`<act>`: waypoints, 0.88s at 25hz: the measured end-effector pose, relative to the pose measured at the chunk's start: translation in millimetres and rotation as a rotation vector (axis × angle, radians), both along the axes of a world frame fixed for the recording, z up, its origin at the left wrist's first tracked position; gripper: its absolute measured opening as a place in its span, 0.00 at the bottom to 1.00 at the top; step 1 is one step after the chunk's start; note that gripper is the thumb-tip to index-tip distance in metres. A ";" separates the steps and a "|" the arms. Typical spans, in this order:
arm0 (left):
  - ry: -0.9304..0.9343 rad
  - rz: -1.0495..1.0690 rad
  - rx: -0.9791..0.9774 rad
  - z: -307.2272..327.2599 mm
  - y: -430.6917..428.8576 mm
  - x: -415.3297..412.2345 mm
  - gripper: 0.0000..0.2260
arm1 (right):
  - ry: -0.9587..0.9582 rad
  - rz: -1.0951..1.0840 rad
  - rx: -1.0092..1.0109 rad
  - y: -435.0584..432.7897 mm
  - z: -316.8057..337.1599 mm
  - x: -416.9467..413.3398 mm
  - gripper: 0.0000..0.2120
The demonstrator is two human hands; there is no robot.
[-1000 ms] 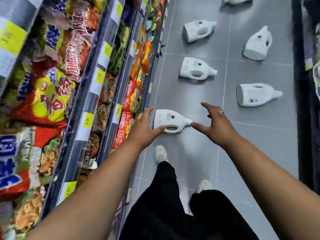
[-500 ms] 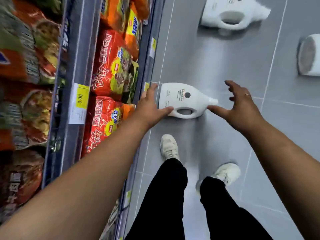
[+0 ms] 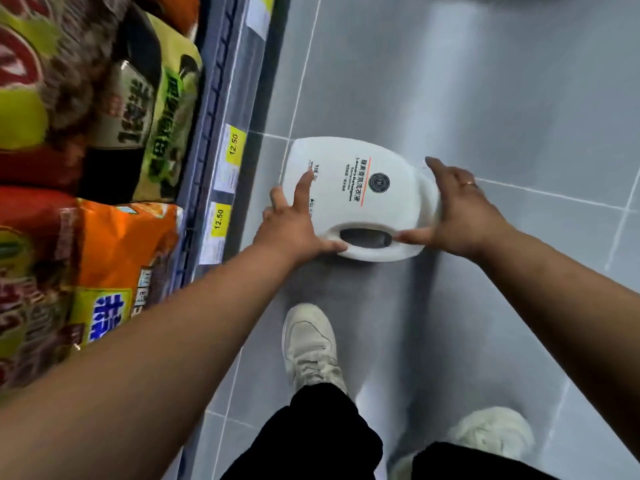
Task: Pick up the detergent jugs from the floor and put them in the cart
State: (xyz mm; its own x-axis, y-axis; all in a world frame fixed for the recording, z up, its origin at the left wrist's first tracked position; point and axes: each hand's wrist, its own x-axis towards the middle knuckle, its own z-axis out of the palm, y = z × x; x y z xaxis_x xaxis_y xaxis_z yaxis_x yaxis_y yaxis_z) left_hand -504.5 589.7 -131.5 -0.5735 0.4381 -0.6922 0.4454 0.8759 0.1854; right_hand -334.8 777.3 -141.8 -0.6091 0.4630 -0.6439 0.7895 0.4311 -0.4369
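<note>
So there's one white detergent jug (image 3: pixel 349 192) lying flat on its side on the grey tile floor (image 3: pixel 502 98), right next to the base of the shelf unit (image 3: pixel 221 109) on the left. Its flat bottom points left toward the shelf, and the neck end points right. The handle cutout is on the near edge, closest to the person's feet.

Both hands are on it — one at each end. The left hand (image 3: pixel 294 223) is spread wide over the left part of the jug, fingers fanned out across the printed face and thumb tucked along the near edge by the handle opening. The right hand (image 3: pixel 457 209) is cupped over the neck end, also open-fingered, with the thumb reaching left along the handle and a ring (image 3: pixel 469 183) showing on one finger. The cap itself is hidden under that hand. Can't really tell if the jug is off the floor or not; it looks like it's resting there with the hands pressed against it rather than wrapped tight.

Nearer the camera are two pale sneakers (image 3: pixel 311 344) and black trousers (image 3: pixel 311 434). On the left, the shelf holds bright snack bags (image 3: pixel 104 265) — blurry — with yellow price tags (image 3: pixel 219 220) reading 12.50 on the rail.
</note>
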 end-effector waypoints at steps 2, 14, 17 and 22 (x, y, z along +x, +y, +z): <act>0.055 -0.014 0.003 -20.9 -3.8 3.1 0.57 | -0.036 0.108 0.042 0.6 -20.9 -6.2 0.63; 0.244 0.119 0.159 -52.6 6.7 5.4 0.56 | -0.050 0.177 0.172 3.2 -52.3 -22.6 0.63; 0.244 0.105 0.192 -51.6 5.7 4.8 0.55 | -0.051 0.162 0.198 1.7 -50.7 -17.8 0.62; 0.180 0.107 0.190 -15.9 2.7 21.4 0.54 | -0.113 0.141 0.226 -5.8 -7.0 2.9 0.61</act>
State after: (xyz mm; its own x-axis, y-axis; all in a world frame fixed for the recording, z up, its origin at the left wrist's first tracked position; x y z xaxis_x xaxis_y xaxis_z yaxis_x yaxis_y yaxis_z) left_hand -483.1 592.4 -147.4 -0.7298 0.4805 -0.4864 0.3928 0.8769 0.2769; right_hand -331.9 771.5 -148.8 -0.6078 0.5183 -0.6017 0.7532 0.6164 -0.2298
